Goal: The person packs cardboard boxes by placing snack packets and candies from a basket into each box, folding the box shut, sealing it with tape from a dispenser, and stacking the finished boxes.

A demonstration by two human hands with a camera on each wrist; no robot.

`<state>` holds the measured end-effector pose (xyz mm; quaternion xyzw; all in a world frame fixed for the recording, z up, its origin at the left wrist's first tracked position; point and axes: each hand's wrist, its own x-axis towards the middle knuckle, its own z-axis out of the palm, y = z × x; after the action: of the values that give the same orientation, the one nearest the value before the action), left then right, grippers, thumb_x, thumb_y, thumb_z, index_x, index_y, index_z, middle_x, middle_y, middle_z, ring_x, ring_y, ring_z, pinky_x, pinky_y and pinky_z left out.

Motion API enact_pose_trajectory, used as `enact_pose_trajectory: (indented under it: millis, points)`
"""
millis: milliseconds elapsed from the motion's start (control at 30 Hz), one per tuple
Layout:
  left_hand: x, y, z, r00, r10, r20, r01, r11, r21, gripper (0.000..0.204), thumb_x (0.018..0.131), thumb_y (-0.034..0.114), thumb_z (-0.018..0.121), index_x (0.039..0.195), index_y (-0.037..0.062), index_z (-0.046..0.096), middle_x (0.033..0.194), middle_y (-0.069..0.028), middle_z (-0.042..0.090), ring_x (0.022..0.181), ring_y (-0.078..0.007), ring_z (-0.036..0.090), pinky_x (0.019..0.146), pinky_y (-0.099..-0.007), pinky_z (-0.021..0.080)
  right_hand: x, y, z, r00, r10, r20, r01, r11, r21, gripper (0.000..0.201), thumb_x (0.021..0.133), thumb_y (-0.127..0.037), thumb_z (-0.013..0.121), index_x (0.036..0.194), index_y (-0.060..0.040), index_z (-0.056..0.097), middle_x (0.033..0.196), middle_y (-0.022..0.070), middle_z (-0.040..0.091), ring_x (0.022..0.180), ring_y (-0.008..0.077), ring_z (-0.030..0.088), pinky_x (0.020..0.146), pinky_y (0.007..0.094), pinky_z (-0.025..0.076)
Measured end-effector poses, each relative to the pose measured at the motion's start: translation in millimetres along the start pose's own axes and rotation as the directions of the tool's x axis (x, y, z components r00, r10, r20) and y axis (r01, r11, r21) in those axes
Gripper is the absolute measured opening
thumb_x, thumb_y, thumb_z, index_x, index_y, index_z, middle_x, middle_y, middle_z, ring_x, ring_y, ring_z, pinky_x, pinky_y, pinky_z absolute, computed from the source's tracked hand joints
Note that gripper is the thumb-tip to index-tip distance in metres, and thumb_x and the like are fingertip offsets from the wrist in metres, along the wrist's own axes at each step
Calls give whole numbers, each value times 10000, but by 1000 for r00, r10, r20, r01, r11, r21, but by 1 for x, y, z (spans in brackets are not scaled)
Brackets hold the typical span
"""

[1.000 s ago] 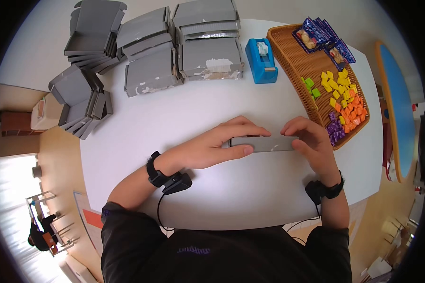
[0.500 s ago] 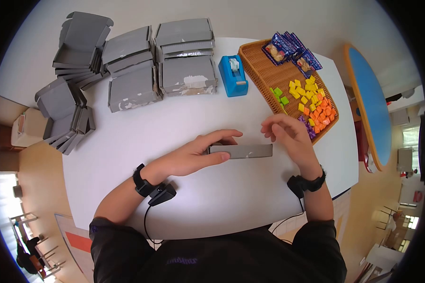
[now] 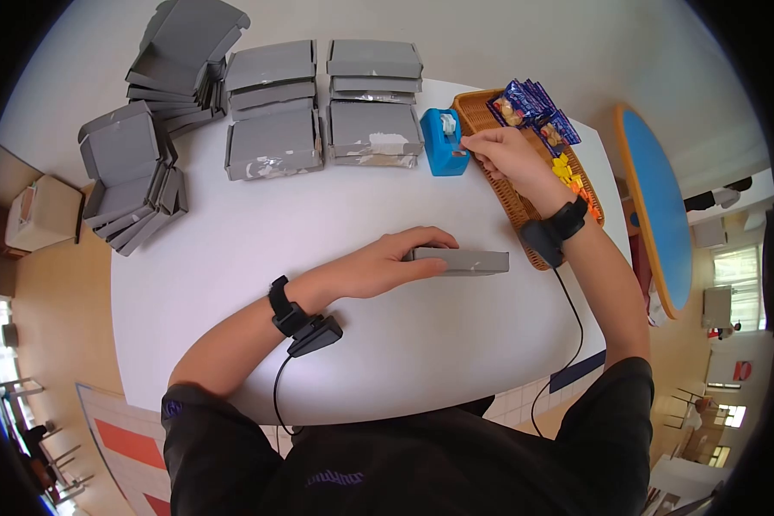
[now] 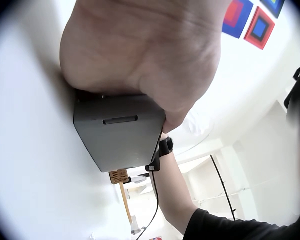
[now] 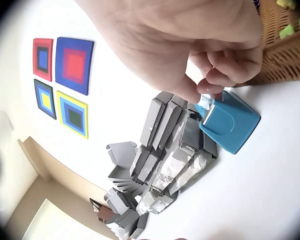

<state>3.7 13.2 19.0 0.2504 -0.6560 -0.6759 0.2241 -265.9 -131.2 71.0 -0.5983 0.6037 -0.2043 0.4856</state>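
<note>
A closed, flat grey cardboard box (image 3: 477, 262) lies on the white table in front of the person. My left hand (image 3: 385, 265) grips its left end, thumb along the near side and fingers over the top. Seen from the left wrist, the end of the box (image 4: 120, 135) shows a narrow slot under the palm. Farther off, my right hand (image 3: 518, 162) reaches to the blue tape dispenser (image 3: 445, 162). Thumb and index finger pinch the tape at the cutting edge of the dispenser (image 5: 232, 125); the fingertips partly hide the tape.
Closed grey boxes (image 3: 275, 142) with torn patches stand stacked behind the box, and open nested boxes (image 3: 129, 172) at the left. Right of the dispenser is a wicker basket (image 3: 516, 211) with blue snack packets (image 3: 525, 103) and yellow and orange wrapped pieces (image 3: 568, 168).
My right hand has left the right end of the box and moved away and up to the tape dispenser. The left hand still holds the box.
</note>
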Motion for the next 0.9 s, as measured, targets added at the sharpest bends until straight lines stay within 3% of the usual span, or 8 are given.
enact_pose_trajectory:
  millis: [67, 133, 300, 500, 533, 900]
  points:
    - [1, -2, 1, 1000, -19, 5, 19, 1000, 6, 444, 1130, 317, 592, 1505, 81, 569, 1434, -85, 614, 1309, -178, 554, 1114, -337, 441, -2, -7, 2, 999, 49, 12, -50, 999, 19, 273, 1027, -305, 764, 980, -38, 793, 738, -64, 572, 621, 36, 473, 514, 213, 364]
    - [3, -10, 2, 998, 60, -30, -59, 998, 22, 476, 1104, 399, 622, 1452, 76, 587, 1359, -89, 661, 1030, -166, 571, 889, -322, 478, -2, -10, 5, 995, 98, 23, -99, 994, 40, 256, 1035, -306, 766, 968, -60, 788, 728, -83, 542, 599, 23, 436, 514, 195, 341]
    - [3, -11, 2, 999, 37, -34, -36, 999, 16, 476, 1102, 421, 620, 1437, 84, 594, 1335, -94, 669, 1044, -178, 581, 899, -327, 479, 3, -4, 3, 987, 124, 101, -137, 980, 142, 215, 1028, -275, 762, 978, -66, 772, 795, -63, 571, 673, 25, 462, 535, 192, 339]
    - [1, -6, 1, 1000, -9, -23, 10, 1000, 8, 460, 1107, 404, 615, 1445, 92, 593, 1320, -78, 665, 1046, -162, 570, 910, -325, 468, -3, -18, 13, 996, 87, 3, -86, 994, -70, 162, 1052, -215, 702, 1032, -66, 763, 835, -48, 579, 714, 48, 473, 578, 217, 367]
    - [2, -5, 1, 1000, -26, -3, 26, 1000, 2, 443, 1118, 371, 606, 1464, 95, 591, 1353, -54, 646, 1050, -134, 548, 916, -312, 457, -1, -16, 12, 996, 89, 1, -89, 994, -70, 162, 1052, -215, 702, 1032, -66, 763, 835, -48, 579, 714, 48, 473, 578, 217, 367]
    - [5, -12, 2, 1000, 5, 0, -5, 1000, -17, 444, 1118, 375, 610, 1456, 89, 591, 1318, -50, 643, 1068, -134, 544, 928, -312, 451, 7, -10, 5, 995, 89, 46, -90, 996, 2, 162, 1046, -201, 698, 1022, -54, 762, 833, -43, 577, 723, 51, 467, 574, 226, 341]
